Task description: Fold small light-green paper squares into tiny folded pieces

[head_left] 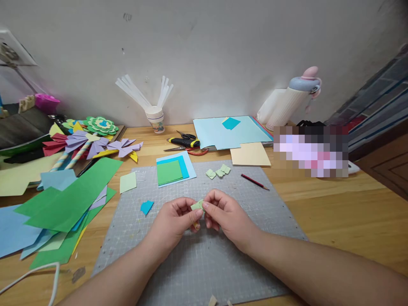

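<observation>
Over the middle of the grey cutting mat [204, 263], a small light green folded paper [197, 205] is pinched between both hands. My left hand [177, 219] grips its left side with thumb and fingers, and my right hand [225, 214] grips its right edge. Beyond the hands lie small folded light green pieces [219, 172]. A blue folded piece [147, 208] rests left of my left hand. Stacked green and blue squares [169, 172] sit at the mat's back edge, with a light green square [128, 182] to their left.
A pencil [255, 182] lies at the mat's right. Behind are scissors and a black-yellow tool [183, 142], light blue sheets [219, 131], a cup of straws [155, 120] and a bottle [291, 102]. Green sheets [76, 195] and paper flowers [102, 125] crowd the left.
</observation>
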`<state>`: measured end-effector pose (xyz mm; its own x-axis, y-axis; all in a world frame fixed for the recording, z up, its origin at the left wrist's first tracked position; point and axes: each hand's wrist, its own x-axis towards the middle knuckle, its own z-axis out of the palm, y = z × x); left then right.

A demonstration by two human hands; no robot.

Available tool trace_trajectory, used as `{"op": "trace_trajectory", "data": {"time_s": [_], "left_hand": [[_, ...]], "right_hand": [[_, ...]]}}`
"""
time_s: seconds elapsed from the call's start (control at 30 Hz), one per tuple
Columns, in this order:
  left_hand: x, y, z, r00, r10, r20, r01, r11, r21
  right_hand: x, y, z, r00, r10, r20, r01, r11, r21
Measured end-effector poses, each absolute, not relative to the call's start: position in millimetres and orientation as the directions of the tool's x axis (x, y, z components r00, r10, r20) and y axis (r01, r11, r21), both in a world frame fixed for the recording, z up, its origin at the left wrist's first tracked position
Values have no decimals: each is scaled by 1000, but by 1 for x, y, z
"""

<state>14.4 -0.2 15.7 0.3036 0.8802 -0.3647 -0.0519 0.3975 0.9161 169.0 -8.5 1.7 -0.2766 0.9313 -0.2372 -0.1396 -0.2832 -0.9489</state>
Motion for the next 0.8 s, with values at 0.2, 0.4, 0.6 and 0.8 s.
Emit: {"op": "trace_trajectory", "data": {"time_s": [0.2,0.4,0.6,0.8], "left_hand": [[14,0,14,293,881,-371,-61,405,912],[10,3,10,326,868,-375,-153,440,885],[8,3,11,358,851,-383,-115,448,887],[10,4,11,339,861,-379,-89,430,898]], "right_hand": [[170,-8,2,-280,930,-237,-157,-288,-945],[171,-7,4,-315,916,-250,-155,-309,-938],[171,-5,6,-352,899,-261,-139,-326,-935],[170,-8,3,-330,905,-267,-110,-318,-942]]}}
